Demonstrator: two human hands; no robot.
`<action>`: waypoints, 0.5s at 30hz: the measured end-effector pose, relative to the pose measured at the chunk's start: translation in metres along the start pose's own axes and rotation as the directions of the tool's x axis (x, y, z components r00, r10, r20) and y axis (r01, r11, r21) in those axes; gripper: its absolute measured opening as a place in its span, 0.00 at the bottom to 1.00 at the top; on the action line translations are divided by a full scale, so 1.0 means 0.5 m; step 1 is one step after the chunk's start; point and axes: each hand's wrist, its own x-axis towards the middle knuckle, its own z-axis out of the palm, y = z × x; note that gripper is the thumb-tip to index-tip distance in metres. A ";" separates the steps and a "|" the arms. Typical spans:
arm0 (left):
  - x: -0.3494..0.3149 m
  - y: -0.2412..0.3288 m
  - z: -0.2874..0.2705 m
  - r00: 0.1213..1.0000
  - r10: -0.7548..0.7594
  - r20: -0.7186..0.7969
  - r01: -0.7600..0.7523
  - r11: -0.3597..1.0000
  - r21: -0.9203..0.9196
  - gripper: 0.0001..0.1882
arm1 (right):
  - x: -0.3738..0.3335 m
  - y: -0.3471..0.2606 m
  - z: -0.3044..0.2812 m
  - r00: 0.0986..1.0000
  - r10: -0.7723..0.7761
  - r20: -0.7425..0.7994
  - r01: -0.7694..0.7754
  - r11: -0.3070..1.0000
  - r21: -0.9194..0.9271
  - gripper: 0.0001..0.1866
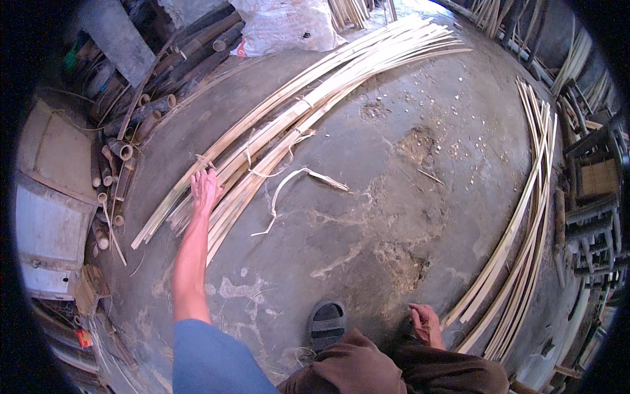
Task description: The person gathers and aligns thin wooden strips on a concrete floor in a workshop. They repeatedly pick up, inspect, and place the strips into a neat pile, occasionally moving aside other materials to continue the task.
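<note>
Long pale bamboo strips (308, 98) lie in loosely tied bundles across the floor ahead and to the left. My left hand (206, 189) reaches out to the leftmost bundle, its fingers bent and closed at a thin pale binding strip (205, 161) wrapped there. Exactly how much the fingers grasp is partly hidden by the hand. Low by my right knee, my right hand (426, 325) has curled fingers. Whatever may be inside it is too dark to make out. Beside the bundles, a loose split binding strip (289, 180) lies bent on the floor.
A second heap of bamboo strips (525, 243) lies on the right, close to my right hand. Cut bamboo poles (125, 148) are piled at the left, below a white sack (282, 26). Wooden frames (594, 177) line the right side. Broken patches (417, 148) mark the concrete floor.
</note>
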 end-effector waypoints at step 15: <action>-0.458 0.256 -0.370 0.929 0.313 0.200 -0.207 0.883 -0.421 0.22 | 0.330 -0.097 -0.205 0.881 -0.279 0.382 0.427 0.817 -0.387 0.12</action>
